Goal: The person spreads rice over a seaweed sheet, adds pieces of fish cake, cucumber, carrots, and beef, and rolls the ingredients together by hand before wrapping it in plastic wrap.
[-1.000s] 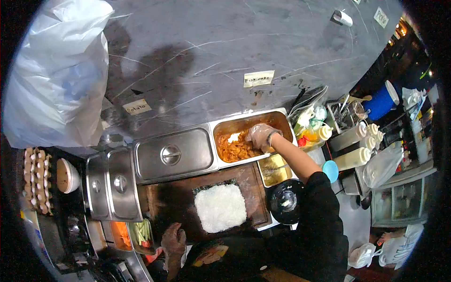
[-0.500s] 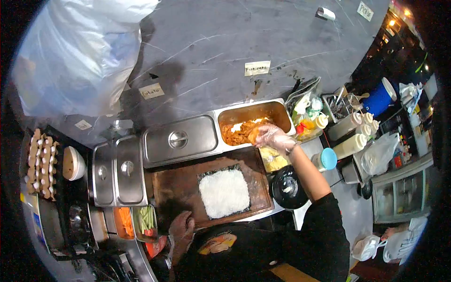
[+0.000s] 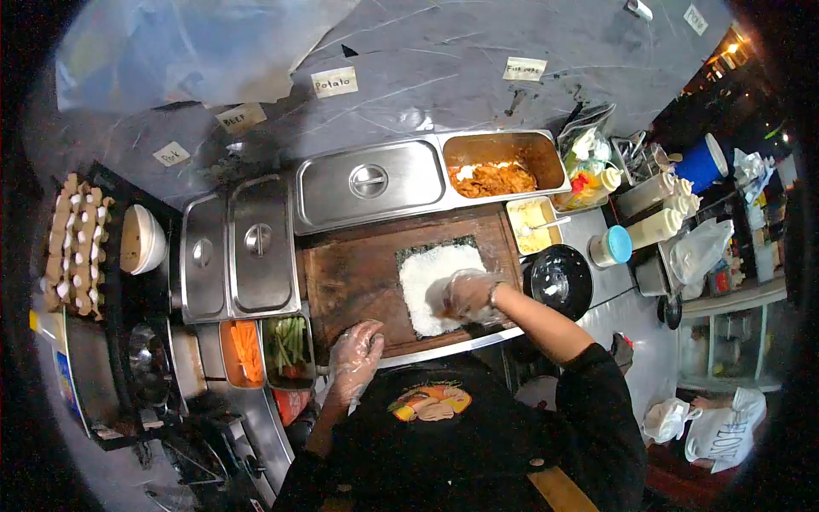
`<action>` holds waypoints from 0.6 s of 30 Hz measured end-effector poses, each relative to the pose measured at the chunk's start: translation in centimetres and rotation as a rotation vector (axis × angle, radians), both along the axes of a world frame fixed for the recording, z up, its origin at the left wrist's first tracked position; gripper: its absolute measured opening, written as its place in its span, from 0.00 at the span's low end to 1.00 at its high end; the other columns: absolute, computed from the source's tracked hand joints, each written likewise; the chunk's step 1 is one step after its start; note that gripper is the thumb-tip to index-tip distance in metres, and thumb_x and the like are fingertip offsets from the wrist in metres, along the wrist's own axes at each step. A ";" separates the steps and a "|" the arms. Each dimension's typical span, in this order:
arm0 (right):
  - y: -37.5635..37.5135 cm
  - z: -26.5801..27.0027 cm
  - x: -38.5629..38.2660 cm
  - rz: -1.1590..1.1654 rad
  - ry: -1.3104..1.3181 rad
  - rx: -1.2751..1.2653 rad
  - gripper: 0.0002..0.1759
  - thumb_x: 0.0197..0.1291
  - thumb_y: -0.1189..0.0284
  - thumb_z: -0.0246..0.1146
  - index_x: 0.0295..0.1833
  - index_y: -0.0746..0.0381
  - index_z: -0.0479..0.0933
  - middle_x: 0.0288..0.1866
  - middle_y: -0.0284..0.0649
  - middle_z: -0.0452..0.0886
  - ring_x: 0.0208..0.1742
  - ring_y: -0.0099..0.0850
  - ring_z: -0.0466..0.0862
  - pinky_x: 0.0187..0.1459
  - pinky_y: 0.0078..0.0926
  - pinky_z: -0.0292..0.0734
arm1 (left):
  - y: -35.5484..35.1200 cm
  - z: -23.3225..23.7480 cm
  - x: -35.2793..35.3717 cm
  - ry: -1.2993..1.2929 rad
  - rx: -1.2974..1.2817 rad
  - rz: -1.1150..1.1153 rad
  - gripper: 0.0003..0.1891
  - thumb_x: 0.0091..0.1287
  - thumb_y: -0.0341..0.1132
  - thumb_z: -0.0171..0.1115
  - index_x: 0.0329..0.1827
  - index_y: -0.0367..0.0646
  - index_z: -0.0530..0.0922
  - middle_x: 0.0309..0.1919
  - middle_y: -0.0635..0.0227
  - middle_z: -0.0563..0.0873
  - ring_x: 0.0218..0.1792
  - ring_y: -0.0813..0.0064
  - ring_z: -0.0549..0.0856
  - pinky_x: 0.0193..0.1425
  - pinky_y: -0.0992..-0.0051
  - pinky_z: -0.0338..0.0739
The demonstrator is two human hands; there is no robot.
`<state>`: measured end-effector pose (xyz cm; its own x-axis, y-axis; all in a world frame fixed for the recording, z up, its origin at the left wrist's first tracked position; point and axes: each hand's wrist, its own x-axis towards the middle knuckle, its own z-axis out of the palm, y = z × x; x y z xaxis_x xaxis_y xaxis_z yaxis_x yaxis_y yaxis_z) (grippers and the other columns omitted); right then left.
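Note:
A sheet of dark seaweed [image 3: 485, 257] lies on the brown cutting board [image 3: 350, 273], mostly covered by a square layer of white rice [image 3: 422, 282]. My right hand [image 3: 473, 296], in a clear plastic glove, is over the right part of the rice, its fingers curled downward and blurred. What it holds, if anything, is hidden. My left hand [image 3: 357, 352], also gloved, rests at the board's front left edge with loosely bent fingers and nothing visible in them. Behind the board, a steel pan holds orange-brown shredded filling [image 3: 499, 179].
Lidded steel pans [image 3: 368, 181] stand behind and left of the board. Carrot sticks [image 3: 247, 352] and cucumber strips [image 3: 287, 341] sit in containers at left. A yellow-filled tub [image 3: 533, 226], black bowl [image 3: 559, 282], blue-lidded jar [image 3: 611, 247] and squeeze bottles [image 3: 655, 229] are at right.
My right hand has moved from the pan of filling to above the rice. My left hand has come up onto the board's edge. The camera view has shifted.

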<state>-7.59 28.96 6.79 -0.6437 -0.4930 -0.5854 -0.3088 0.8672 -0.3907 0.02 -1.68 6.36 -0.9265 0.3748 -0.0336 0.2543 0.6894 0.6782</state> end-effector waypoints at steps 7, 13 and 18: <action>-4.7 -4.4 -1.1 0.133 0.027 0.058 0.15 0.50 0.65 0.65 0.41 0.63 0.85 0.40 0.52 0.87 0.45 0.48 0.87 0.47 0.42 0.82 | -0.8 -0.6 -1.1 0.060 0.013 -0.127 0.15 0.68 0.39 0.60 0.56 0.47 0.81 0.55 0.63 0.83 0.56 0.58 0.81 0.60 0.62 0.76; -5.9 -2.5 -1.2 0.041 0.065 0.126 0.17 0.55 0.64 0.64 0.47 0.64 0.81 0.44 0.54 0.86 0.46 0.46 0.87 0.49 0.43 0.82 | -0.7 -2.6 -1.5 0.078 0.083 -0.163 0.16 0.68 0.42 0.60 0.56 0.47 0.80 0.53 0.60 0.83 0.56 0.55 0.80 0.59 0.60 0.75; -5.1 -3.0 0.6 -0.085 0.241 -0.127 0.18 0.57 0.62 0.63 0.52 0.58 0.78 0.48 0.48 0.84 0.47 0.45 0.85 0.49 0.44 0.81 | 1.6 -3.6 -2.0 0.050 0.013 -0.218 0.15 0.67 0.41 0.60 0.54 0.46 0.80 0.53 0.60 0.83 0.54 0.55 0.80 0.59 0.58 0.74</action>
<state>-6.98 23.90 3.83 -0.7988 -0.4909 -0.3478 -0.3341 0.8427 -0.4222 -1.97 -0.04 2.73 -0.8242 0.5661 0.0161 0.4293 0.6060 0.6697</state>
